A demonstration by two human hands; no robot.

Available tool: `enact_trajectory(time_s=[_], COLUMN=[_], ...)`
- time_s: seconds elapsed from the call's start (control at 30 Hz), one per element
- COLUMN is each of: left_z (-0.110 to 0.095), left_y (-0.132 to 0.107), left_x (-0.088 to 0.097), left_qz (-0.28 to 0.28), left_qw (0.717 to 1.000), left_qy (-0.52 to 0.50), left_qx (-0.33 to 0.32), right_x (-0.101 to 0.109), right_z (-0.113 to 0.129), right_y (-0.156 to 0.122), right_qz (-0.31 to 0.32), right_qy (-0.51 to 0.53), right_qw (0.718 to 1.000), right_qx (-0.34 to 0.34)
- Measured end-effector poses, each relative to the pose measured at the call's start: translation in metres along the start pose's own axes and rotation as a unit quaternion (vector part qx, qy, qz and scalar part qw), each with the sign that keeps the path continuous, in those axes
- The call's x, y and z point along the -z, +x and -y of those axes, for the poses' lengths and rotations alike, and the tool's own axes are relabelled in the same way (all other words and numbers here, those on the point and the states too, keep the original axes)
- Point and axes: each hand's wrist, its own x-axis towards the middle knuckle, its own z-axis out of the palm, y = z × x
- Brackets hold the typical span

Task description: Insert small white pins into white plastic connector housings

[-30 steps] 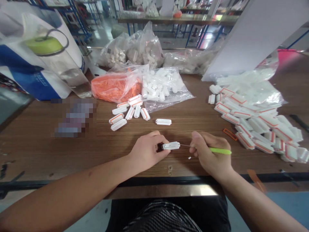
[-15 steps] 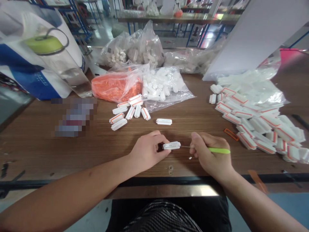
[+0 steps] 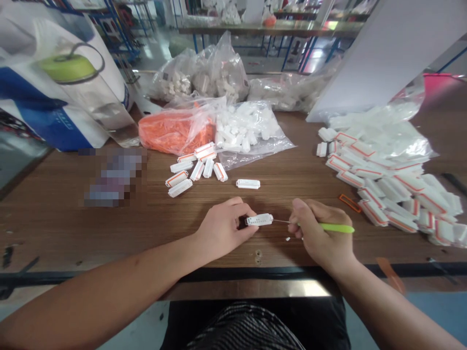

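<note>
A: Where is the white piece (image 3: 261, 219) held?
B: It is pinched by its left part between the thumb and fingers of the left hand (image 3: 226, 227). Its right end is left jutting out past the fingertips, pointed toward the other hand.
A: And how is the right hand (image 3: 323, 232) occupied?
B: It is closed around a tool with a green handle (image 3: 337, 227), whose back end is left sticking out behind the grip. The tool's thin metal shaft (image 3: 281, 221) is directed at the right end of the piece; whether the tip is inserted cannot be told.
A: Is the piece rested on the table (image 3: 153, 228)?
B: That cannot be told; it is seen just over the wood.
A: What is found around it?
B: A similar white piece (image 3: 248, 183) is placed just beyond, and a tiny white bit (image 3: 288, 238) is seen near the right fingers.
</note>
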Motion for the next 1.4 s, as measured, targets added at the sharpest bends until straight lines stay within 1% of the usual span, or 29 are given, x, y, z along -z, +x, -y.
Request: enact_trajectory(time_s=[0.37,0.57,0.77,0.97,1.1,1.17,1.23,1.3,1.37,1.4], left_z=[0.001,0.0,0.001,0.0,0.001,0.001,0.0,0.0,0.0,0.0], left_y=[0.0,0.0,-0.001,-0.001,0.0,0.0,0.0,-0.001,-0.001,-0.002], left_x=[-0.001,0.0,-0.001,0.0,0.001,0.0,0.0,0.0,0.0,-0.001], left_qz=[-0.002,0.001,-0.006,0.004,-0.003,-0.002,0.001,0.003,0.002,0.002], left_qw=[1.0,1.0,1.0,1.0,1.0,1.0,1.0,0.999,0.999,0.998], left_qy=[0.0,0.002,0.0,0.004,0.005,0.006,0.015,0.03,0.047,0.054], left_qx=[0.003,-0.001,-0.006,-0.003,-0.009,-0.01,-0.008,-0.01,-0.017,-0.022], right_x=[0.0,0.0,-0.001,-0.002,-0.003,-0.002,0.0,0.002,0.006,0.008], right_z=[0.004,0.003,0.004,0.002,0.003,0.003,0.003,0.003,0.001,0.0], right_y=[0.004,0.001,0.004,0.0,0.0,0.001,0.003,0.005,0.01,0.012], right_qz=[0.049,0.013,0.048,0.005,0.027,0.028,-0.003,-0.067,-0.141,-0.168], right_qy=[-0.036,-0.014,-0.026,-0.013,-0.01,-0.006,0.009,0.047,0.095,0.114], right_qw=[0.998,1.0,0.998,1.0,1.0,1.0,1.0,0.996,0.984,0.977], right_qx=[0.034,0.011,0.021,0.012,0.006,0.002,-0.01,-0.03,-0.052,-0.062])
